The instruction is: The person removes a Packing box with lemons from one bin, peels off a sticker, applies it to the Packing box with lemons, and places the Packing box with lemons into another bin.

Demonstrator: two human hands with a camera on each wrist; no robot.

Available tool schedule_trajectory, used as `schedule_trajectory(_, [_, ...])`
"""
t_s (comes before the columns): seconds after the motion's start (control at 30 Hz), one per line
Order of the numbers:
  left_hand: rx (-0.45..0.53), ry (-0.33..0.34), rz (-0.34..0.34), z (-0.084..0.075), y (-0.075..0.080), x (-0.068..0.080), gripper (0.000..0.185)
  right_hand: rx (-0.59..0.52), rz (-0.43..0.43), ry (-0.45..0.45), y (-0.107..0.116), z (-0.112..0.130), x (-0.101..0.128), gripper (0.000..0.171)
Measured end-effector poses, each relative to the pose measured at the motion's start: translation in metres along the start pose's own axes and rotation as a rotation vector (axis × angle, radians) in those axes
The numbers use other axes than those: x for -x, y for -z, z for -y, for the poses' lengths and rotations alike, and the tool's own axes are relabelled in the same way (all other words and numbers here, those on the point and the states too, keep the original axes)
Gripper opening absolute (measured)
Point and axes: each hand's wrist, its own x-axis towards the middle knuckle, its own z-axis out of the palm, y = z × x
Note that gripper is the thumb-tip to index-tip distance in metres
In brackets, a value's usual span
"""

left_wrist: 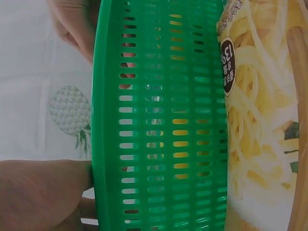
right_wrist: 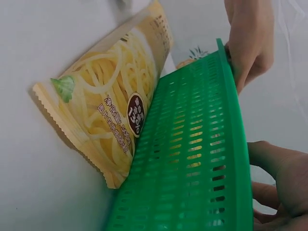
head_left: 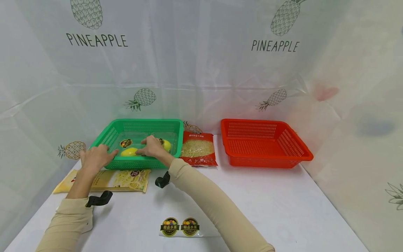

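A green basket (head_left: 142,163) (left_wrist: 159,120) (right_wrist: 202,159) stands at the back left of the white table. Inside it lies a clear bag with a round sticker (head_left: 126,142) and yellow fruit (head_left: 129,152). My right hand (head_left: 153,147) (right_wrist: 284,185) reaches over the front rim and arches over the fruit, its curled fingers gripping the bag. My left hand (head_left: 94,157) (left_wrist: 38,192) rests on the front left rim, fingers stretched over it towards the fruit. A yellow pasta packet (head_left: 119,179) (left_wrist: 255,120) (right_wrist: 106,110) lies flat against the basket's front wall.
An orange-red basket (head_left: 264,159) stands at the back right. Between the two baskets lies a red packet of noodles (head_left: 197,148). A clear bag with two round stickers (head_left: 179,226) lies at the front middle. A pineapple-printed curtain closes off the back and sides.
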Motion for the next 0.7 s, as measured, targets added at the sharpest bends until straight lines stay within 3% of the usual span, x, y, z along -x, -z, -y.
schedule_trajectory(0.2, [-0.008,-0.003,-0.009,-0.009,0.001,-0.002,0.068,-0.034,0.038,0.085,0.018,-0.007,0.008,0.049])
schedule_trajectory(0.33, [-0.003,-0.052,-0.029,-0.026,0.003,-0.004,0.072,0.005,0.031,0.169,0.035,-0.017,0.017,0.045])
schedule_trajectory(0.47, [0.032,-0.153,-0.117,-0.05,0.001,0.001,0.063,0.13,-0.034,0.271,0.053,-0.031,0.031,0.039])
schedule_trajectory(0.57, [0.056,-0.234,-0.196,-0.069,-0.003,0.008,0.054,0.15,-0.071,0.307,0.071,-0.045,0.048,0.037])
schedule_trajectory(0.7, [0.068,-0.309,-0.297,-0.091,-0.008,0.02,0.055,0.187,-0.128,0.327,0.094,-0.067,0.076,0.041])
